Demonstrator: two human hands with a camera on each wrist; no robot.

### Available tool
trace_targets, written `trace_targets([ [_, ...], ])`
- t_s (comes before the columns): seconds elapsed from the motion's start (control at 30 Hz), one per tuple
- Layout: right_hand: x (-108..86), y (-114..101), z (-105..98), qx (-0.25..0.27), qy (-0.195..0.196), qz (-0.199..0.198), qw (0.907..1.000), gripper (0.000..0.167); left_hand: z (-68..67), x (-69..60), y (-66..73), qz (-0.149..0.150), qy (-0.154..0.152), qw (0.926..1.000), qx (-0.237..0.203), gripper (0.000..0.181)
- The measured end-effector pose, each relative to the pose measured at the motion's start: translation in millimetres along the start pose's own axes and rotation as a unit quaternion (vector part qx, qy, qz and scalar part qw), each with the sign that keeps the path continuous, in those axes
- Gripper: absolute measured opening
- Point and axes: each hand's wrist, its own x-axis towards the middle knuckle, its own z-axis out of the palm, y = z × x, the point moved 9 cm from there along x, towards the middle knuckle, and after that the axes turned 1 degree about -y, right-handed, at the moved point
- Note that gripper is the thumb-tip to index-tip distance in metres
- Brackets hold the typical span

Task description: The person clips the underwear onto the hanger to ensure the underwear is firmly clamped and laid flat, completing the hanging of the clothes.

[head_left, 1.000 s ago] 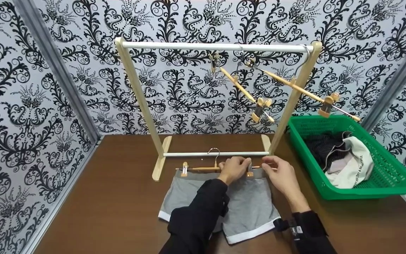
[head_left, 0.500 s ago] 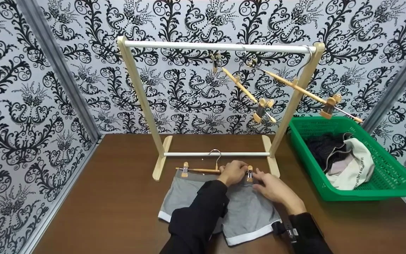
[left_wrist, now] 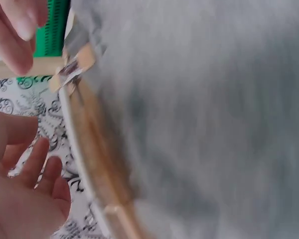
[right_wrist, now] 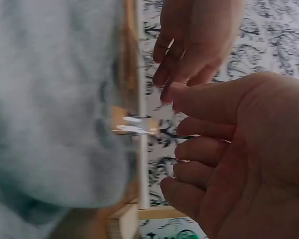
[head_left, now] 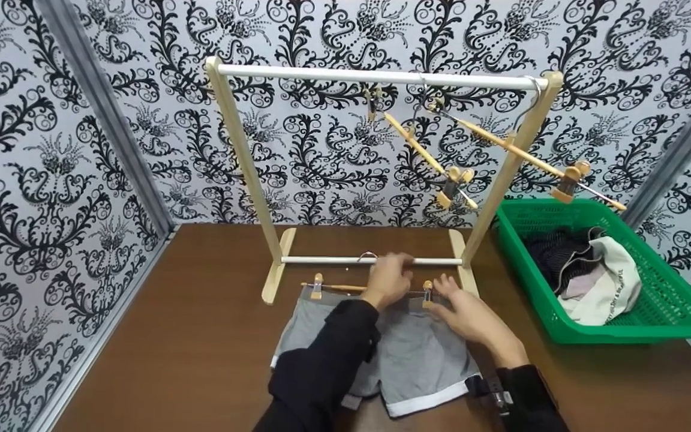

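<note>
Much of the pair of grey shorts (head_left: 423, 360) was hidden, because the left sleeve (head_left: 327, 360) crossed its left leg; of that leg's white hem only small pieces showed. The shorts lay flat on the table (head_left: 201, 336), with the waistband toward twelve o'clock. The left hand (head_left: 388, 279) covered the middle of a clip hanger (head_left: 344, 288) there, so only the top of its hook (head_left: 367, 254) was seen. In the left wrist view the cloth was blurred, and the right hand was cut by the border.

The left hand's grip was loose, the fingers softly bent, with nothing in it. The right hand (head_left: 468, 315) had its grip relaxed and spread, holding nothing, just beside the right clip (head_left: 427, 295) at one o'clock of the shorts; whether a fingertip touched, I could not tell. The left clip (head_left: 317, 288) sat at the waistband's other end, near ten o'clock.

At two o'clock stood a green basket (head_left: 651, 331), containing dark striped cloth (head_left: 561, 258), a pinkish piece (head_left: 582, 282) and white cloth (head_left: 612, 288) with lettering too small to read fully.

At twelve o'clock stood a wooden rack (head_left: 245, 162). From its white rod (head_left: 321, 74) hung an inner hanger (head_left: 420, 151) and an outer hanger (head_left: 516, 150), toward one o'clock.
</note>
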Motion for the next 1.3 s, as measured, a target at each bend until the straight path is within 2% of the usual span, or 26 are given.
trace_targets([
  [0.13, -0.9, -7, 1, -0.004, -0.014, -0.017, 0.9997, 0.057, -27.3, -5.5, -11.5, 0.004, 0.042, 0.9964, 0.074, 0.033],
  [0.23, -1.5, -8, 9, -0.01, -0.039, -0.025, 0.9989, 0.057, -38.0, -14.2, -24.8, 0.0, 0.054, 0.9912, 0.121, 0.029],
  [0.37, -0.6, -2, 17, -0.007, -0.053, -0.023, 0.9983, 0.057, -44.1, -24.9, -40.1, -0.002, 0.062, 0.9885, 0.138, 0.011],
  [0.43, 0.4, 1, 21, 0.0, -0.055, -0.024, 0.9982, 0.058, -44.8, -28.9, -44.6, 0.003, 0.061, 0.9886, 0.137, 0.005],
  [0.57, 1.6, 4, 26, 0.003, -0.061, -0.032, 0.9976, 0.057, -44.7, -35.4, -48.6, 0.015, 0.057, 0.9884, 0.14, 0.022],
  [0.8, 1.0, 8, 38, -0.014, -0.079, -0.03, 0.9963, 0.053, -42.0, -40.3, -47.7, 0.023, 0.051, 0.9869, 0.152, 0.026],
  [0.93, -0.1, 10, 38, -0.016, -0.079, -0.032, 0.9962, 0.053, -38.2, -37.2, -49.2, -0.003, 0.037, 0.9865, 0.159, 0.025],
  [1.03, -1.2, 11, 38, -0.012, -0.083, -0.027, 0.9962, 0.054, -35.7, -32.5, -50.8, -0.038, 0.029, 0.9863, 0.158, 0.022],
  [1.13, -1.4, 13, 38, -0.008, -0.083, -0.024, 0.9962, 0.054, -34.2, -28.9, -51.1, -0.068, 0.032, 0.9831, 0.167, 0.016],
  [1.2, -1.1, 12, 38, -0.006, -0.085, -0.026, 0.9961, 0.054, -33.1, -28.0, -50.8, -0.077, 0.037, 0.9806, 0.176, 0.011],
  [1.3, 0.3, 11, 37, -0.005, -0.082, -0.035, 0.996, 0.053, -32.7, -27.4, -49.7, -0.075, 0.047, 0.9777, 0.19, 0.005],
])
